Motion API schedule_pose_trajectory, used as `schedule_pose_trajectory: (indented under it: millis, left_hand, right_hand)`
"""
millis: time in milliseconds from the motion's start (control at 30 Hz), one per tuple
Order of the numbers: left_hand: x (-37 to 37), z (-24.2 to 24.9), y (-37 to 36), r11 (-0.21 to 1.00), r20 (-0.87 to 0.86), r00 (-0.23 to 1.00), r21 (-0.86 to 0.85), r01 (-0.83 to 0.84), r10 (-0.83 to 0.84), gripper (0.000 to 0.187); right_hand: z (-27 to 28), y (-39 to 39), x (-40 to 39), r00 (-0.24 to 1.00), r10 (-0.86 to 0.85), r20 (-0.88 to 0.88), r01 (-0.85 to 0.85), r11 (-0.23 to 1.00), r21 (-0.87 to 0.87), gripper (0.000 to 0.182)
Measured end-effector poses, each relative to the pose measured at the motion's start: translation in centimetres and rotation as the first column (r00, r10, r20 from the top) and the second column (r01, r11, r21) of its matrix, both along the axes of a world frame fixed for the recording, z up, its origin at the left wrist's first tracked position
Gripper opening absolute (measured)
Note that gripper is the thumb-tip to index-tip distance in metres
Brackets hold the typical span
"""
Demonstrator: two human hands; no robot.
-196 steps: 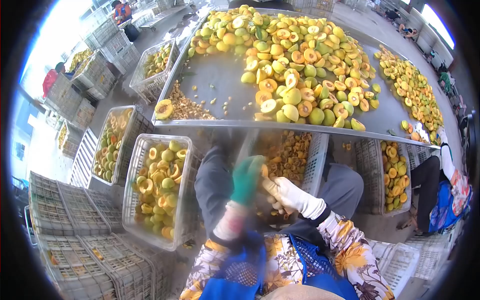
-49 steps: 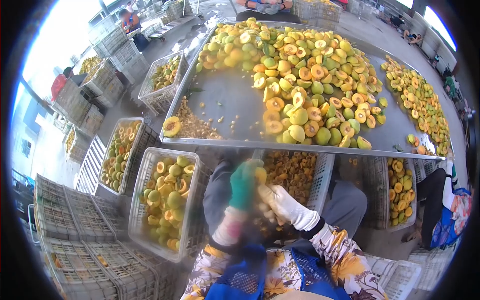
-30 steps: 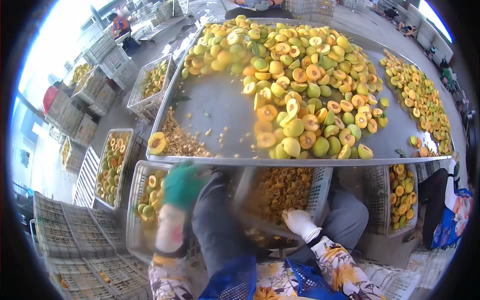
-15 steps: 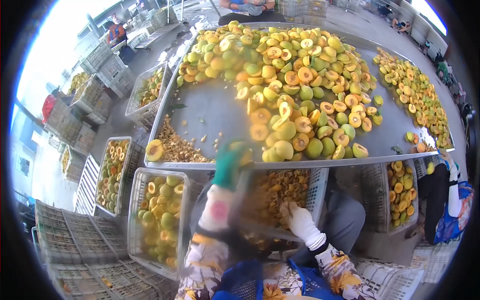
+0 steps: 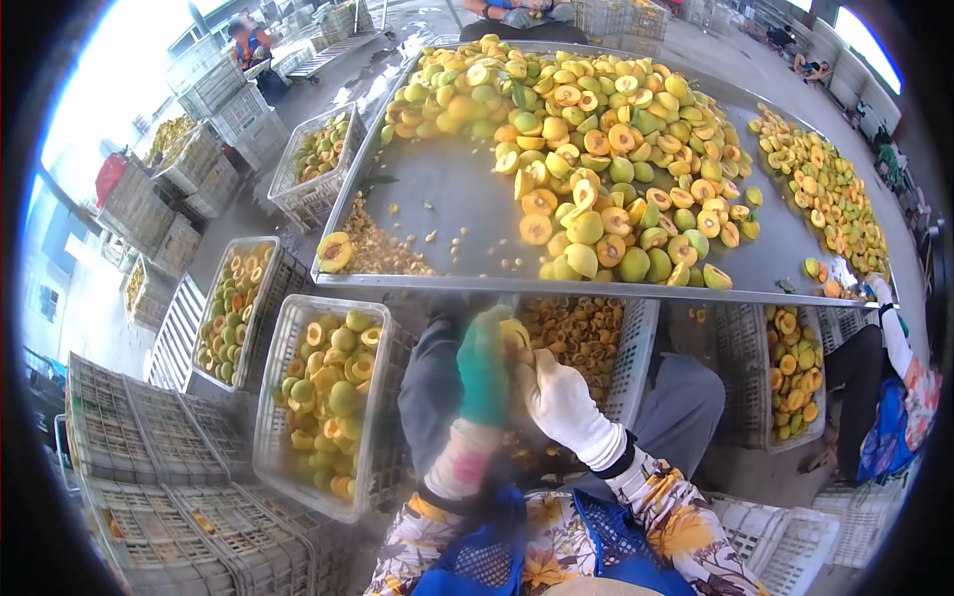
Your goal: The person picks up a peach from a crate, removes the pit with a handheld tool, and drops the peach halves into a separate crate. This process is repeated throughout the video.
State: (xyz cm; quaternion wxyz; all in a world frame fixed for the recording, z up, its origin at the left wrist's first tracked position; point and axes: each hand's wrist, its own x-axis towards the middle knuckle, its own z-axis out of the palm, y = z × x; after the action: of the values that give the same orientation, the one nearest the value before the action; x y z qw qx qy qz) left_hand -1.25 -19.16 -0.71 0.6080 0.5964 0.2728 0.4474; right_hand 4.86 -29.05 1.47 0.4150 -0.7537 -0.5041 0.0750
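My left hand (image 5: pixel 485 368), in a green glove, is closed round a yellow-green halved fruit (image 5: pixel 514 341), apricot- or peach-like, just in front of the table edge. My right hand (image 5: pixel 566 402), in a white glove, is closed and meets the left at this fruit. Whatever lies in its fingers is hidden and blurred. Below both hands stands a crate (image 5: pixel 636 348) between my knees, holding brownish-orange fruit halves (image 5: pixel 576 323). Beyond them is a metal table (image 5: pixel 457 214) heaped with halved fruit (image 5: pixel 616 149).
Small pits (image 5: pixel 383 243) lie at the table's near left corner. A crate of halves (image 5: pixel 268 422) stands left of my legs, another crate (image 5: pixel 740 377) to the right. Stacked crates (image 5: pixel 149 427) fill the lower left. Co-workers sit opposite and at the right, one sleeve (image 5: pixel 894 333) near the table corner.
My left hand has come back from the table edge toward my lap, now with a fruit clearly in it. My right hand has risen to meet it. The view has shifted slightly.
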Motion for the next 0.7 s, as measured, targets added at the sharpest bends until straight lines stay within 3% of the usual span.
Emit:
schedule_pose_trajectory:
  millis: [100, 200, 333, 367, 400, 500, 533, 567, 633, 700]
  left_hand:
    - [-0.4, 0.3, -0.4, 0.978, -0.050, 0.999, -0.206, -0.019, 0.009, 0.033]
    - [-0.6, 0.4, -0.9, 0.965, -0.033, 0.999, -0.258, -0.046, 0.039, 0.029]
    - [-1.1, -2.3, -0.3, 0.994, -0.119, 0.993, -0.107, -0.016, 0.004, 0.024]
    - [-1.4, -2.4, -0.4, 1.000, -0.135, 0.991, -0.025, -0.009, 0.005, 0.023]
    - [-1.7, -2.4, -0.2, 0.998, -0.152, 0.988, 0.062, 0.001, 0.009, 0.023]
    - [-2.8, -1.6, 1.4, 0.920, -0.167, 0.917, -0.221, 0.323, -0.362, 0.024]
    - [-2.8, -0.6, 1.2, 0.906, -0.147, 0.926, -0.307, 0.292, -0.348, 0.023]
    - [-2.7, -1.1, 1.2, 0.921, -0.161, 0.919, -0.220, 0.322, -0.360, 0.021]
    - [-2.5, -2.6, 1.4, 0.939, -0.214, 0.915, -0.038, 0.343, -0.343, 0.020]
    - [-2.7, -1.8, 1.7, 0.869, -0.217, 0.841, -0.141, 0.475, -0.495, 0.019]
  right_hand:
    - [-0.3, -0.2, 0.4, 0.998, 0.062, 0.015, -0.061, 0.995, -0.077, 0.019]
    - [-1.4, -0.5, 1.0, 0.985, 0.155, -0.074, -0.163, 0.979, -0.119, 0.019]
    - [-2.9, -0.6, 0.6, 0.955, 0.209, -0.212, -0.230, 0.970, -0.080, 0.036]
    - [-2.9, -0.8, 0.3, 0.911, 0.196, -0.363, -0.247, 0.964, -0.100, 0.036]
    - [-2.4, -0.8, 0.0, 0.846, 0.176, -0.503, -0.266, 0.957, -0.113, 0.035]
    - [1.1, -1.1, 0.0, 0.536, -0.014, -0.844, -0.354, 0.904, -0.239, 0.040]
    - [2.1, -0.8, 0.2, 0.409, -0.100, -0.907, -0.405, 0.871, -0.279, 0.042]
    - [0.7, -0.9, 0.3, 0.397, -0.141, -0.907, -0.406, 0.859, -0.311, 0.040]
    - [0.6, -1.3, 1.2, 0.180, -0.121, -0.976, -0.516, 0.833, -0.198, 0.039]
    - [1.1, -1.4, 0.9, 0.009, -0.175, -0.985, -0.498, 0.853, -0.156, 0.039]
